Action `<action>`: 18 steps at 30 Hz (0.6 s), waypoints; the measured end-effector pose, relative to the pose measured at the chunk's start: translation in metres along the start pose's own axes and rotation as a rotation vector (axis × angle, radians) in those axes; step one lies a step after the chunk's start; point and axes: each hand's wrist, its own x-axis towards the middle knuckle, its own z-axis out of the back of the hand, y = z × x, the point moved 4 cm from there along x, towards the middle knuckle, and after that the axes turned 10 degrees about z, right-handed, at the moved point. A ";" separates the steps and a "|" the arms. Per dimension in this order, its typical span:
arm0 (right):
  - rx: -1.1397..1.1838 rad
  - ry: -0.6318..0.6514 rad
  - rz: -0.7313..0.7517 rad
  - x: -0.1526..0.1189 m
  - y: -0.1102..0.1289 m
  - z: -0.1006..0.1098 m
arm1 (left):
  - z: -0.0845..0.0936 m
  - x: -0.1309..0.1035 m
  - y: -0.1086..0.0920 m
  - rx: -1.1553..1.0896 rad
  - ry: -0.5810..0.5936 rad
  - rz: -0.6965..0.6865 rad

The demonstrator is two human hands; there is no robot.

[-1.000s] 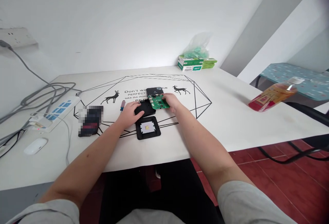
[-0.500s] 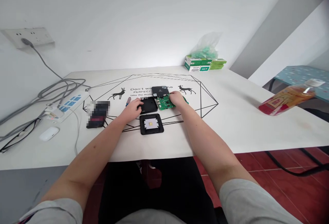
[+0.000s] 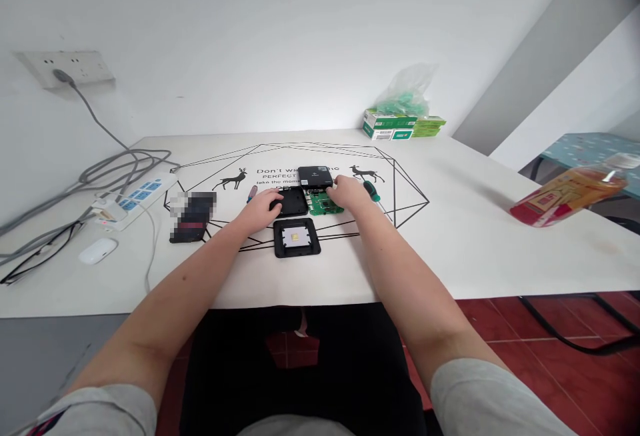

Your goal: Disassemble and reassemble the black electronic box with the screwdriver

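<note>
- Position: one head-worn camera, set above and on the near side of the table (image 3: 450, 249).
- Direction: forward and down, facing the far wall (image 3: 250, 36).
- Range: left hand (image 3: 260, 212) and right hand (image 3: 350, 193) at middle distance.

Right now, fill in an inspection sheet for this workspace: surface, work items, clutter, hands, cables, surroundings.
Surface: white tabletop printed with black lines, deer and lettering.
Work items: green circuit board right of a shallow black shell; black box behind; black square cover in front, pale plate inside.
Clutter: green-handled screwdriver, blurred-out dark item, white case, bottle of orange-red liquid.
Hands: left hand at the shell's left side; right hand at the board's far right; grips unclear.
Cables: grey cable from wall socket to loops on the table; power strip nearby.
Surroundings: white wall; green-and-white boxes under a plastic bag; red tiled floor.
</note>
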 end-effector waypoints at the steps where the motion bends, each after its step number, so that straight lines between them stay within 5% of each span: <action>1: -0.014 -0.006 0.013 0.000 -0.003 0.005 | 0.000 0.000 -0.001 -0.003 0.001 0.000; 5: -0.167 -0.114 -0.124 0.000 -0.032 0.030 | -0.001 0.000 -0.003 0.001 0.008 -0.011; 8: -0.123 -0.033 -0.333 -0.002 -0.061 0.036 | -0.002 0.000 -0.006 0.006 0.020 -0.018; 12: -0.064 0.006 -0.339 0.002 -0.075 0.032 | -0.001 -0.002 -0.010 0.006 0.039 -0.024; 18: 0.088 -0.131 -0.369 0.006 -0.076 0.021 | 0.015 -0.017 -0.021 0.030 0.070 -0.058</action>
